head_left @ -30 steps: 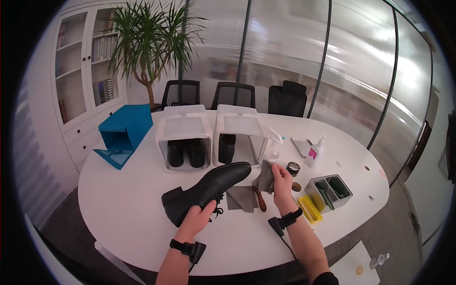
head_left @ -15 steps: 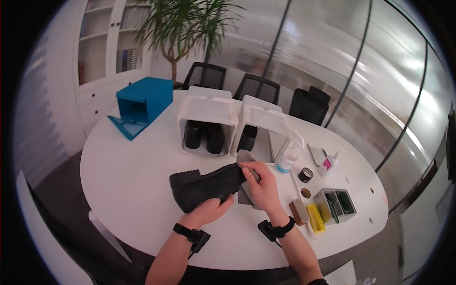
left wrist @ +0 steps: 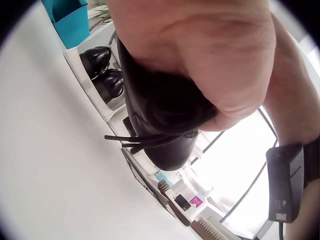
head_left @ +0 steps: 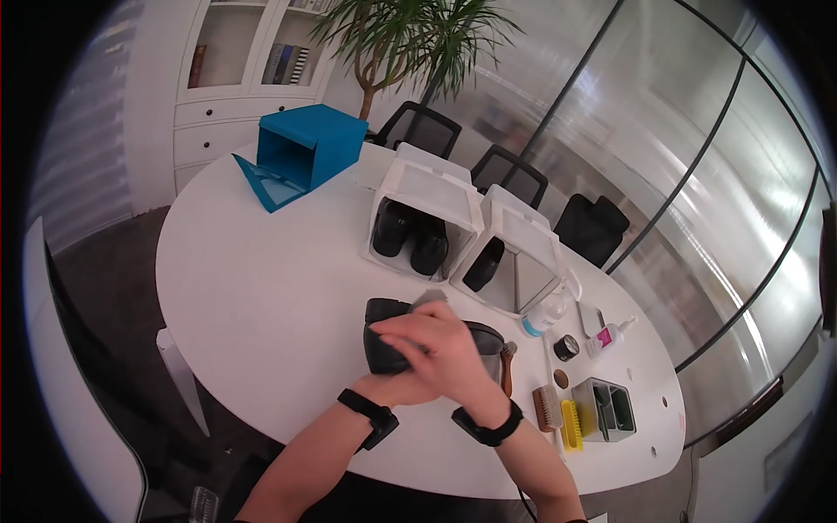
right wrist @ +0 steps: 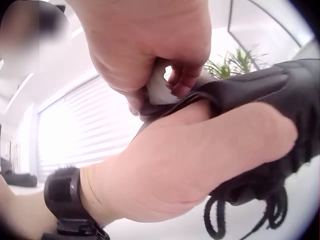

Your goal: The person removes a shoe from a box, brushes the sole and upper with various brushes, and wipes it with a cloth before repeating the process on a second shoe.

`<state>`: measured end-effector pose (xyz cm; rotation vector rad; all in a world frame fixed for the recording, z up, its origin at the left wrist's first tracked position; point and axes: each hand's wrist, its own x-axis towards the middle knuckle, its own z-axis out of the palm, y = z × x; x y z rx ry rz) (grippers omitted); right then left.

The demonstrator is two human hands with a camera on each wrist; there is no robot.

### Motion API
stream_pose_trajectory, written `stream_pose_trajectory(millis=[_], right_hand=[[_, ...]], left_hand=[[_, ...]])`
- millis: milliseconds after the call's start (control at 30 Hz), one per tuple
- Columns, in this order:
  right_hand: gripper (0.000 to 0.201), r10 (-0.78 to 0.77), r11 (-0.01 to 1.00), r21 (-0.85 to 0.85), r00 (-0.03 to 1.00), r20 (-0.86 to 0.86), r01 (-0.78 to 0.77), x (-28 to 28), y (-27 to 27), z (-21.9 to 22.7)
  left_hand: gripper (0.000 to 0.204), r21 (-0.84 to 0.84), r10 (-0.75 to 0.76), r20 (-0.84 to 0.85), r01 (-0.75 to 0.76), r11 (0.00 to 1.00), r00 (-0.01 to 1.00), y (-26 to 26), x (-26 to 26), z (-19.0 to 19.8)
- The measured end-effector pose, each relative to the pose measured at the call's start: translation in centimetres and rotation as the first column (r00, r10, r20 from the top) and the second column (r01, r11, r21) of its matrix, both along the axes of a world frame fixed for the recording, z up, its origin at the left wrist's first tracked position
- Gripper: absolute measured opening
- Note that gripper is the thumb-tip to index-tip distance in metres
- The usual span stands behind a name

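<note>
The black lace-up shoe (head_left: 384, 350) lies on its side in my left hand (head_left: 403, 389), low over the table. My left hand (right wrist: 195, 155) grips it around the ankle opening in the right wrist view, with laces (right wrist: 280, 206) hanging below. My right hand (head_left: 446, 356) crosses above the left, near the heel end, and pinches a grey cloth (head_left: 429, 299) against the shoe. Bent fingers hold that cloth (right wrist: 160, 91) by the shoe's upper edge. In the left wrist view the toe (left wrist: 172, 154) points away from my left hand (left wrist: 200, 60).
Two white boxes (head_left: 427, 179) with black shoes stand behind, a blue box (head_left: 327, 139) at back left. Toward the right are a spray bottle (head_left: 542, 315), a pump bottle (head_left: 603, 340), a black jar (head_left: 567, 348), brushes (head_left: 571, 425) and a grey divided container (head_left: 610, 408).
My right hand has carried the cloth from the right side of the table to the shoe's front, then leftward to its heel end. My left hand keeps its grip while the head view has turned.
</note>
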<state>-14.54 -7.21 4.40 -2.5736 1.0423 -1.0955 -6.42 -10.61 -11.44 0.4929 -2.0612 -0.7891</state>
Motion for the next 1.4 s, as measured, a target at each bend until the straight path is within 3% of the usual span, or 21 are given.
stream_pose_trajectory(millis=[67, 100, 167, 233, 300, 433, 500, 533, 600, 633, 700, 733, 867, 967, 1033, 1067, 1167, 1200, 1300, 1367, 1400], right_hand=[[0.025, 0.039, 0.966, -0.245, 0.986, -0.165, -0.079, 1.4, -0.3, -0.2], [0.025, 0.030, 0.966, -0.249, 0.987, -0.160, -0.069, 1.9, -0.3, 0.0], [0.030, -0.044, 0.998, -0.038, 0.996, 0.072, 0.047, 2.4, -0.1, 0.7], [0.033, -0.090, 0.988, -0.118, 0.994, 0.058, 0.097, 1.6, -1.2, 0.3], [0.027, -0.156, 0.968, -0.211, 0.983, -0.097, 0.133, 0.8, -1.3, 0.4], [0.023, -0.214, 0.974, -0.092, 0.975, -0.055, 0.209, -0.3, -0.3, -0.7], [0.021, -0.291, 0.956, -0.035, 0.957, 0.009, 0.291, -1.7, -0.3, -1.4], [0.018, -0.311, 0.949, -0.070, 0.950, -0.027, 0.309, -2.4, -0.1, -1.3], [0.018, -0.324, 0.942, -0.095, 0.946, 0.000, 0.322, -3.9, 0.2, -1.2], [0.018, -0.341, 0.933, -0.119, 0.940, 0.021, 0.341, -4.7, 0.3, -1.3], [0.019, -0.389, 0.906, -0.170, 0.921, 0.026, 0.388, -6.6, 0.1, -2.0], [0.019, -0.420, 0.890, -0.154, 0.903, 0.090, 0.430, -7.4, -0.1, -2.3], [0.019, -0.500, 0.842, -0.109, 0.840, 0.210, 0.528, -11.1, 0.1, -3.1], [0.017, -0.569, 0.802, -0.041, 0.784, 0.247, 0.595, -14.1, -0.4, -4.2], [0.016, -0.678, 0.727, 0.165, 0.658, 0.326, 0.667, -15.9, -1.1, -5.0], [0.017, -0.683, 0.723, 0.190, 0.645, 0.342, 0.664, -16.5, -1.3, -5.3], [0.018, -0.702, 0.707, 0.284, 0.598, 0.386, 0.647, -13.9, -0.2, -4.0], [0.019, -0.641, 0.749, 0.145, 0.652, 0.404, 0.646, -13.2, -0.3, -4.7], [0.024, -0.513, 0.821, -0.032, 0.760, 0.398, 0.571, -9.5, 0.7, -4.4], [0.029, -0.486, 0.853, 0.008, 0.787, 0.380, 0.522, -6.5, 2.1, -3.3], [0.034, -0.456, 0.881, 0.047, 0.819, 0.348, 0.471, -5.3, 2.4, -2.9]], left_hand=[[0.043, 0.001, 0.017, 0.033, -0.017, 1.000, 0.999, 0.6, 0.6, 1.4], [0.043, 0.001, 0.035, 0.065, -0.036, 0.999, 0.997, 0.7, 0.9, 2.2], [0.043, 0.000, 0.071, 0.125, -0.071, 0.997, 0.990, 0.8, 1.3, 3.9], [0.043, -0.002, 0.086, 0.150, -0.087, 0.996, 0.985, 0.9, 1.6, 5.4], [0.042, -0.006, 0.033, 0.253, -0.032, 0.999, 0.967, 1.1, 1.8, 6.4], [0.039, 0.021, 0.031, 0.106, -0.033, 0.999, 0.994, 0.6, 0.4, 4.0], [0.033, 0.096, -0.025, 0.439, -0.019, 0.995, 0.898, 0.4, 0.5, 4.2], [0.033, 0.092, -0.020, 0.440, -0.023, 0.995, 0.898, 0.5, 0.5, 4.6], [0.030, -0.120, 0.201, 0.438, -0.165, 0.979, 0.876, 1.0, 0.9, 5.5], [0.030, -0.125, 0.203, 0.444, -0.164, 0.978, 0.873, 1.0, 0.9, 5.2], [0.031, -0.455, 0.424, 0.105, -0.336, 0.825, 0.900, 1.1, 0.7, 4.6], [0.033, -0.491, 0.447, 0.071, -0.358, 0.794, 0.892, 1.1, 0.6, 4.4], [0.034, -0.442, 0.417, 0.140, -0.320, 0.838, 0.898, 1.5, 0.5, 4.4], [0.034, -0.522, 0.464, 0.100, -0.351, 0.778, 0.880, 1.5, 0.6, 4.4], [0.042, -0.370, 0.381, 0.164, -0.301, 0.879, 0.910, 1.4, 0.8, 4.7], [0.042, -0.371, 0.380, 0.165, -0.300, 0.879, 0.910, 1.5, 0.9, 5.1], [0.045, -0.406, 0.417, 0.107, -0.343, 0.847, 0.903, 1.8, 0.9, 5.6], [0.045, -0.389, 0.423, 0.121, -0.349, 0.853, 0.898, 1.7, 0.8, 5.4], [0.046, -0.391, 0.428, 0.095, -0.362, 0.846, 0.899, 1.8, 0.6, 5.7], [0.046, -0.414, 0.438, 0.056, -0.378, 0.828, 0.897, 1.6, 1.0, 6.2], [0.045, -0.393, 0.424, 0.145, -0.341, 0.854, 0.894, 1.5, 1.1, 6.2]])
